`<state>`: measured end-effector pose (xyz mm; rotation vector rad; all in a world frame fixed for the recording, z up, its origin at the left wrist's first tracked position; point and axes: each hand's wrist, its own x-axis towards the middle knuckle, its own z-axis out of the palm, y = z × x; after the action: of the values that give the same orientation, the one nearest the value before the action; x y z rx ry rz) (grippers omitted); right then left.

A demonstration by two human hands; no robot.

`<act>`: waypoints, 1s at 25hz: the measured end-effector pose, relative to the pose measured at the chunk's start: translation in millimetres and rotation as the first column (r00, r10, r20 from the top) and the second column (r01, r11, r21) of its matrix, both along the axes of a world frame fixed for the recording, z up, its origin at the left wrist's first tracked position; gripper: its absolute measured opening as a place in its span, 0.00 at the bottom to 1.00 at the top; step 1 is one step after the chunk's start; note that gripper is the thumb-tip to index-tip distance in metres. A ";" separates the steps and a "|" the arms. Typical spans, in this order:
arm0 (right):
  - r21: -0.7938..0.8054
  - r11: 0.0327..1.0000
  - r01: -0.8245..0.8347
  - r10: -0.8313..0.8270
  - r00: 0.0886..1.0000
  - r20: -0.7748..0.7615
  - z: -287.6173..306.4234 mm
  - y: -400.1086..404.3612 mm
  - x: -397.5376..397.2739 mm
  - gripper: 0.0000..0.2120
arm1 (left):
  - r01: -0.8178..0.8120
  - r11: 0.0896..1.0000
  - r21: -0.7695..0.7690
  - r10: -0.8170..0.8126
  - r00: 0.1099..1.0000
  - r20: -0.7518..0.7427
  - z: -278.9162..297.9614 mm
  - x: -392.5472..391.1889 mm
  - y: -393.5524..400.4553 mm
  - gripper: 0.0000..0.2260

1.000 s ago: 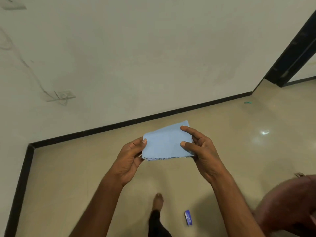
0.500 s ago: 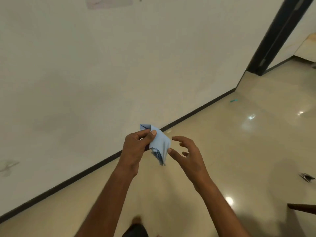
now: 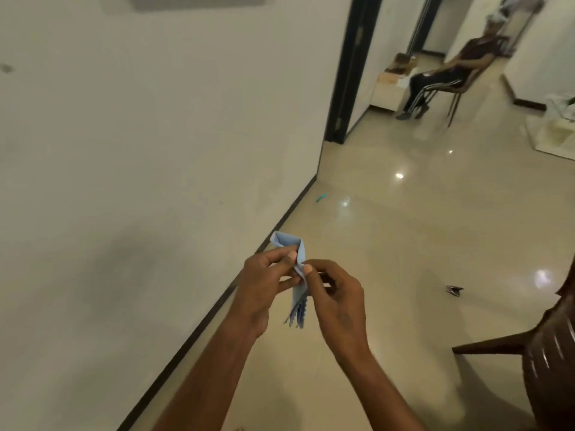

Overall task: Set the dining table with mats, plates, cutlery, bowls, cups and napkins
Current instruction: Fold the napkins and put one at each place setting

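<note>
A light blue napkin [image 3: 291, 242], folded into a narrow upright strip, is held in front of me above the floor. My left hand [image 3: 264, 284] pinches it near the top with thumb and fingers. My right hand [image 3: 336, 293] pinches the same strip from the right, its thumb tip against the cloth. The napkin's loose dark-edged end [image 3: 298, 315] hangs down between both hands. No dining table, plate or cutlery shows in the head view.
A white wall [image 3: 155, 150] runs along the left with a black skirting. A dark wooden chair [image 3: 541, 353] stands at the right edge. A small dark object [image 3: 454, 290] lies on the glossy floor. A person sits on a chair [image 3: 441, 73] far back by a doorway.
The napkin went from a flat rectangle held by both hands to a narrow folded strip. My right hand let go, then pinched it again. The view swung right, showing the hallway.
</note>
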<state>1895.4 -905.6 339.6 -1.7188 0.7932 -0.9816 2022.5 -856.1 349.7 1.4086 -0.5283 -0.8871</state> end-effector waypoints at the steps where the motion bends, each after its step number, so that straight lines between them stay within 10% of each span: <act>1: 0.023 0.999 0.037 -0.037 0.999 0.002 4.4 -25.2 6.6 0.07 | 0.034 0.999 -0.015 -0.035 0.999 -0.016 6.0 9.8 -25.4 0.08; 14: 0.133 0.953 0.272 -0.273 0.962 -0.016 -21.9 -347.4 -0.2 0.08 | 0.302 0.945 0.126 -0.299 0.953 -0.046 -16.2 15.8 -398.7 0.07; 25: -0.148 0.843 0.517 -0.538 0.812 -0.227 -34.3 -619.3 -121.9 0.09 | 0.396 0.859 0.324 -0.373 0.918 -0.133 -50.3 -86.6 -721.5 0.11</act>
<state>1773.5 -1524.9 305.3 -1.7523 1.4843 -1.1751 1935.9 -1577.6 299.4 1.6111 -0.6396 -1.4002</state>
